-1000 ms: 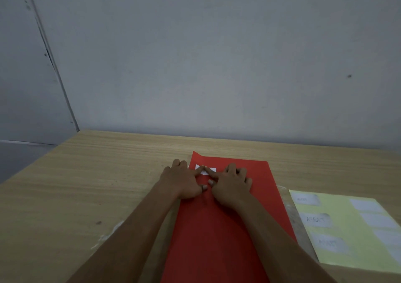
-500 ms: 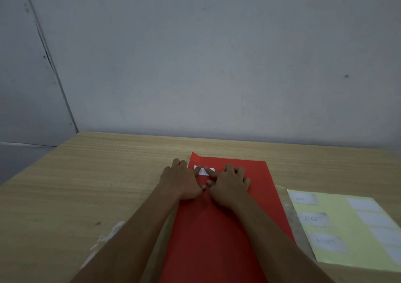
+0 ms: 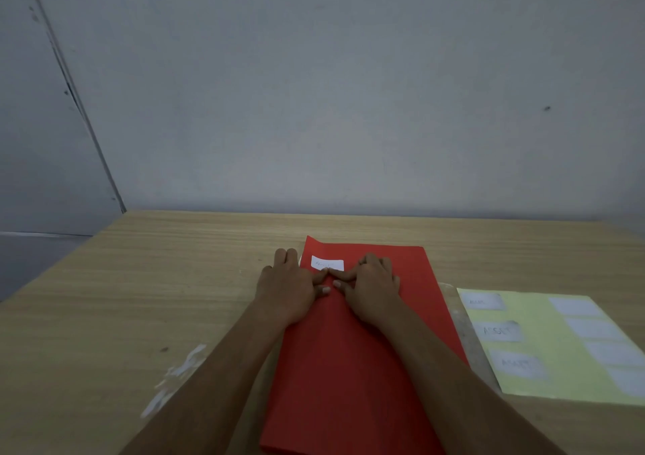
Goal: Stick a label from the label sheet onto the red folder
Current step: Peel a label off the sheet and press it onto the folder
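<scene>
Pressing-down stage of the labelling task: the white label [image 3: 327,264], a small rectangle with rounded corners and faint handwriting too blurred to read, lies flat near the far left corner of the red folder [image 3: 352,367]; the left hand [image 3: 288,285] rests partly on the folder's left edge and partly on the tabletop [image 3: 146,280], the right hand [image 3: 375,283] wholly on the folder; both hands lie palm down with the fingers [image 3: 343,274] spread flat and grasping nothing, the index tips meeting at the label's near edge, touching or just below it; whether they press on the label itself cannot be told; by judgement the label is already stuck and is being smoothed, so the task is almost done; the next move calls for a light sweep of the fingertips across the label to seat its corners, then lifting both hands straight up so the thin folder is not dragged; the folder is matt red card, long and rectangular, its far left corner rising to a small point, and it probably flexes readily; the label sheet [image 3: 544,346] lies well apart to the right, a pale yellow-green backing bearing two columns of whitish labels, the left column written on; a crinkled clear plastic film [image 3: 464,336] shows between folder and sheet; the tabletop is pale wood-grain laminate with a scuffed white patch [image 3: 174,378] near the left forearm
</scene>
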{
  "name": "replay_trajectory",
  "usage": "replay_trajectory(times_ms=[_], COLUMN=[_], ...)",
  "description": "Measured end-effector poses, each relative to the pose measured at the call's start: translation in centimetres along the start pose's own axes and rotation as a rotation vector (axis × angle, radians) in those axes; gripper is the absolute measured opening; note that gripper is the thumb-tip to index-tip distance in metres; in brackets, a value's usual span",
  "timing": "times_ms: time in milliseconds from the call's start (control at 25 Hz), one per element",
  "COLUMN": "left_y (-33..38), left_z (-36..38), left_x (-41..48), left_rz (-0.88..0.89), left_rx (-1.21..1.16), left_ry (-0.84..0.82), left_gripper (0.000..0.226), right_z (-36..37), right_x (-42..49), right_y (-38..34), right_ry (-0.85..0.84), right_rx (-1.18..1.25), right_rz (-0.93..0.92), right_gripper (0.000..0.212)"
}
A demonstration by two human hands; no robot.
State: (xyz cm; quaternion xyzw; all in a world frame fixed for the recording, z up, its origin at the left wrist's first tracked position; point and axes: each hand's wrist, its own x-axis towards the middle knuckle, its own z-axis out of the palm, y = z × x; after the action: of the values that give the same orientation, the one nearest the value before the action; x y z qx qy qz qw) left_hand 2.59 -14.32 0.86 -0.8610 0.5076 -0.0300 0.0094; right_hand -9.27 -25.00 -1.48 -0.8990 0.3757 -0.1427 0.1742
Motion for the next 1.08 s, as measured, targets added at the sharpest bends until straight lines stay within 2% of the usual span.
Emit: replay_trajectory(times_ms=[360,640,760,880,1080], left_y=[-0.1,-0.1,0.1,0.3,0.0], left_z=[0.1,-0.9,-1.0,-1.1,-1.5], left_x=[-0.3,1.3,1.8,1.9,1.6], left_rz=[-0.021,-0.040,-0.030,-0.029,-0.036], left_rx=[0.037,-0.011,-0.010,0.003,-0.001], left_ry=[0.060,-0.163,-0.217,-0.219,-0.139], left_gripper=[0.071,0.082,0.076,0.073,0.082], right_z=[0.0,-0.1,-0.3,-0.6,-0.2], right_x=[0.0,0.1,0.3,0.5,0.6], right_y=[-0.1,-0.7,-1.0,-1.2,-1.1], right_ry=[0.082,-0.052,-0.123,-0.163,-0.127], right_rx=[0.059,-0.068,-0.101,-0.108,-0.105], right_rz=[0.039,0.062,0.061,0.055,0.074], right_gripper=[0.044,0.055,0.050,0.048,0.053])
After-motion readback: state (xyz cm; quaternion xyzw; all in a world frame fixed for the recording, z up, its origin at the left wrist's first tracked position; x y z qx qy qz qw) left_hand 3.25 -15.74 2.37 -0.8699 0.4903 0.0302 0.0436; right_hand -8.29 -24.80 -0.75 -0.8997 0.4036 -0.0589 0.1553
